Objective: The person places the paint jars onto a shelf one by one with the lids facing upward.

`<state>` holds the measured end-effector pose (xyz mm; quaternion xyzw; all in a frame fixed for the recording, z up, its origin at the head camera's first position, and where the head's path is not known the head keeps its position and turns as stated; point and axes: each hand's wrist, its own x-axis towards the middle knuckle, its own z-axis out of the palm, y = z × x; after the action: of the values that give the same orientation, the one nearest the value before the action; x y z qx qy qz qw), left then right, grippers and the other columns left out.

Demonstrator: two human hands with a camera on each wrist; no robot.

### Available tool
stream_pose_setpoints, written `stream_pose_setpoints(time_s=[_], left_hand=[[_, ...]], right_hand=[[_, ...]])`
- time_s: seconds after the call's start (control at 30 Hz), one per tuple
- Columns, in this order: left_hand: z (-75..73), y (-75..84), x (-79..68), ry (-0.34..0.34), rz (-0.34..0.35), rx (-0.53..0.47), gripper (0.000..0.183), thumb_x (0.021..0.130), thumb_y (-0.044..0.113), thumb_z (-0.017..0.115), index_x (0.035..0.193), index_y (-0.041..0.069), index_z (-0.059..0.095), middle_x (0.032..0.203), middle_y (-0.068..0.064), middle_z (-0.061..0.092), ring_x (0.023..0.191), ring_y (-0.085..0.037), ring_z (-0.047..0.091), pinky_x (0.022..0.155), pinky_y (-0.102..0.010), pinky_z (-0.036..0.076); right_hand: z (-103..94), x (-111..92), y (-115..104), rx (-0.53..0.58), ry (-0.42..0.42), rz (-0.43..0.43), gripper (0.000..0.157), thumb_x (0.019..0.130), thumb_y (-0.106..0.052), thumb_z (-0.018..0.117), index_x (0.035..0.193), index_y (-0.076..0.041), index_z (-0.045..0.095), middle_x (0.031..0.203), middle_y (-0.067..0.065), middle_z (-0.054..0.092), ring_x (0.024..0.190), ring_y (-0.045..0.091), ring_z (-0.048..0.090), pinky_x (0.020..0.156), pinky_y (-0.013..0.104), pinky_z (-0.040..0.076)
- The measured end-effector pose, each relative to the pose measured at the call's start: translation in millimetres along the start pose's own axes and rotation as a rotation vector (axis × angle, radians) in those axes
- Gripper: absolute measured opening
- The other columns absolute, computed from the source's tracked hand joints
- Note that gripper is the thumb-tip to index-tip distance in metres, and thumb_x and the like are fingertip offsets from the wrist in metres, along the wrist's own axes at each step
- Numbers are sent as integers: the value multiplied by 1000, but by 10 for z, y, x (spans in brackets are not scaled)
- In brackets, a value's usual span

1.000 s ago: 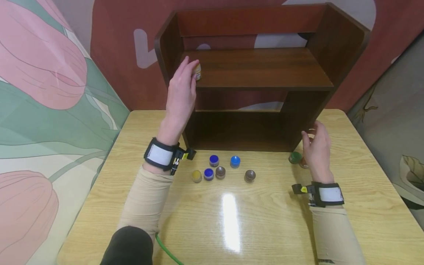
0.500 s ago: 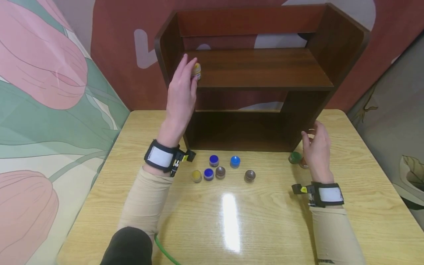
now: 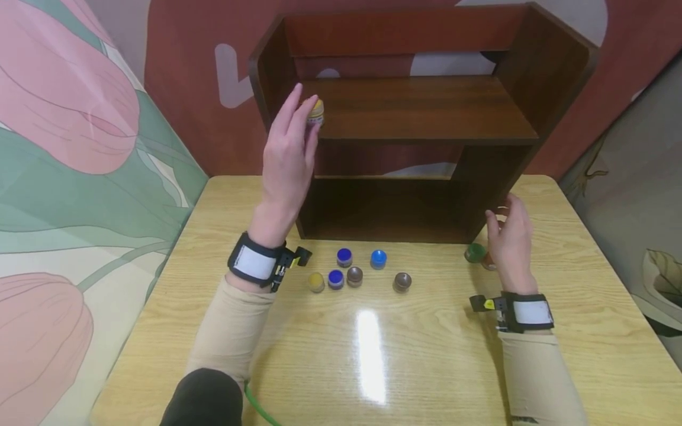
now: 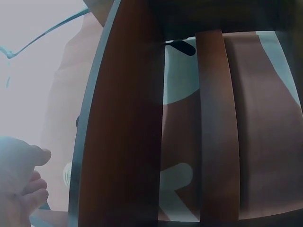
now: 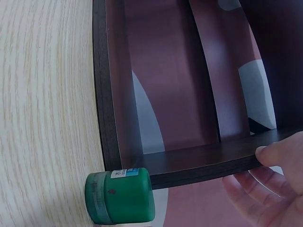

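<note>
My left hand (image 3: 288, 160) is raised at the left end of the upper shelf, fingers extended beside a small paint jar with a yellow lid (image 3: 318, 112). In the left wrist view, the thumb and fingers show apart from the jar's pale edge (image 4: 67, 175). My right hand (image 3: 511, 242) grips the right side panel of the dark brown shelf unit (image 3: 426, 109), thumb in front and fingers behind. Close to that hand, a green paint jar (image 5: 120, 196) lies by the unit's lower corner. Another jar (image 3: 488, 262) is partly hidden by the hand.
In front of the unit stand small jars: dark blue ones (image 3: 335, 278), a light blue one (image 3: 379, 258), brown ones (image 3: 402, 282) and a yellow one (image 3: 317, 281). The wooden table (image 3: 426, 349) extends toward me. A green cable (image 3: 261, 408) runs by my left sleeve.
My left hand has drawn slightly left and its fingers have spread from the yellow-lidded jar, which now shows more. The right hand holds its place on the shelf unit.
</note>
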<state>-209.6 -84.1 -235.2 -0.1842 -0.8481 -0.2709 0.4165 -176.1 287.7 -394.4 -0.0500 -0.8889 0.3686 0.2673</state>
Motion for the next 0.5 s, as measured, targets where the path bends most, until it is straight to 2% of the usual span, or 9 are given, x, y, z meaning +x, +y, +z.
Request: stream_pose_setpoints(time_s=[0.27, 0.37, 0.5], left_hand=[[-6, 20, -176, 62, 154, -3, 29, 101, 18, 58, 124, 1, 66, 134, -16, 65, 125, -27, 62, 111, -30, 46], [-12, 10, -256, 48, 179, 3, 28, 101, 19, 59, 121, 1, 67, 127, -15, 68, 120, -27, 65, 107, -32, 50], [-19, -6, -359, -9, 202, 12, 24, 100, 18, 61, 115, 2, 70, 114, -14, 73, 108, -26, 70, 98, -34, 56]], right_hand=[[-8, 6, 16, -11, 4, -1, 43, 101, -12, 55, 142, -3, 45, 133, 23, 56, 118, 38, 59, 90, 55, 52], [-9, 6, 20, -20, 6, -2, 42, 101, -11, 54, 142, -3, 45, 133, 22, 57, 117, 37, 60, 90, 54, 53], [-17, 3, 21, -26, 7, -1, 42, 101, -12, 54, 142, -3, 45, 132, 22, 57, 117, 36, 60, 89, 53, 52]])
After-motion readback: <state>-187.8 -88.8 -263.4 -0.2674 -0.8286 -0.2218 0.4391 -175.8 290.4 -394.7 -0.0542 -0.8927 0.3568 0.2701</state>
